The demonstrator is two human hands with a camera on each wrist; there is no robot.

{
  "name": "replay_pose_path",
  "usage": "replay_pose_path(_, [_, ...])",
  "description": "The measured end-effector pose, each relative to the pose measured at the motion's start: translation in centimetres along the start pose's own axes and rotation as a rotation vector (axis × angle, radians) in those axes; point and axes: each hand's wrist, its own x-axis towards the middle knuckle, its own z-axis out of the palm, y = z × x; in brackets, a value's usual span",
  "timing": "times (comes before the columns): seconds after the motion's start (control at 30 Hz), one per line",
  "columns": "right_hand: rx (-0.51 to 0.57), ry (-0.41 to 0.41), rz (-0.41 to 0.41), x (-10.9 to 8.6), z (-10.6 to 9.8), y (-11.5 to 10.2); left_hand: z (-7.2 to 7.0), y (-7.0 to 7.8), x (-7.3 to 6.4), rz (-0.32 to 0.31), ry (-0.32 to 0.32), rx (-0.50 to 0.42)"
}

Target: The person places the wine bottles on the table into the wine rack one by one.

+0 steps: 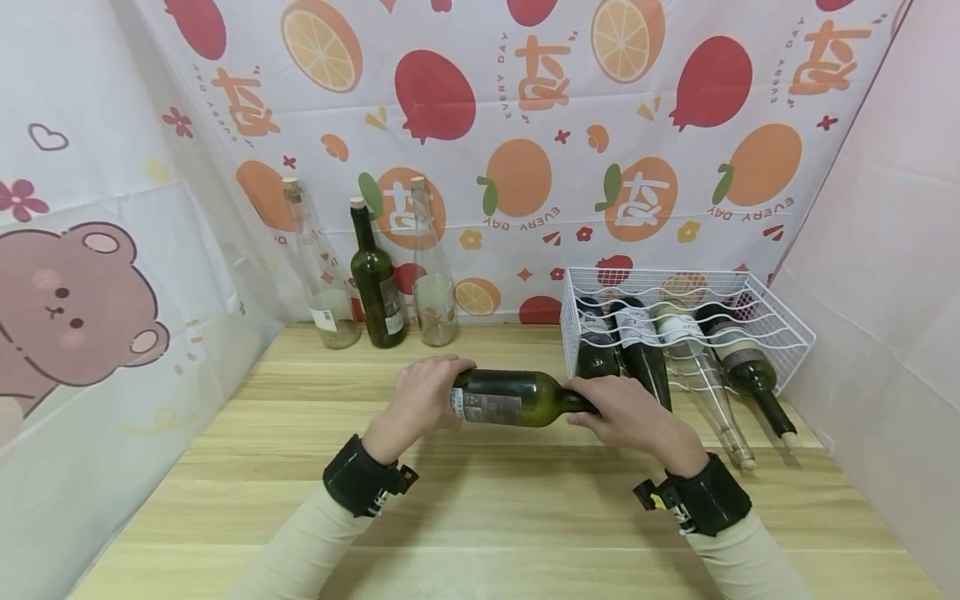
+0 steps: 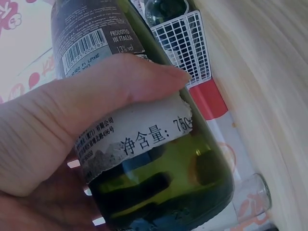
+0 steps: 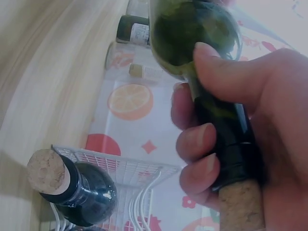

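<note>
A dark green wine bottle (image 1: 536,398) lies sideways in the air above the table, held between both hands, its neck toward the right. My left hand (image 1: 427,392) grips the base end; in the left wrist view the thumb lies across the white label (image 2: 144,130). My right hand (image 1: 626,417) wraps its fingers round the neck, with the cork (image 3: 240,204) sticking out below the palm in the right wrist view. Just beyond the right hand stands a white wire rack (image 1: 780,317) with several bottles lying in it, necks toward me.
Along the back wall on the left stand a clear corked bottle (image 1: 333,312), a green corked bottle (image 1: 375,283) and another clear bottle (image 1: 435,308). In the rack, a clear bottle (image 1: 712,383) and a dark bottle (image 1: 753,375) jut past the front edge. The table (image 1: 487,517) is wooden.
</note>
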Motion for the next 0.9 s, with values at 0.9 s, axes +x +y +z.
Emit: replay_pose_path(0.9, [-0.047,0.117,0.109,-2.1,-3.9,3.4,-1.5,-1.2,-0.6,-0.114,-0.144,0.098])
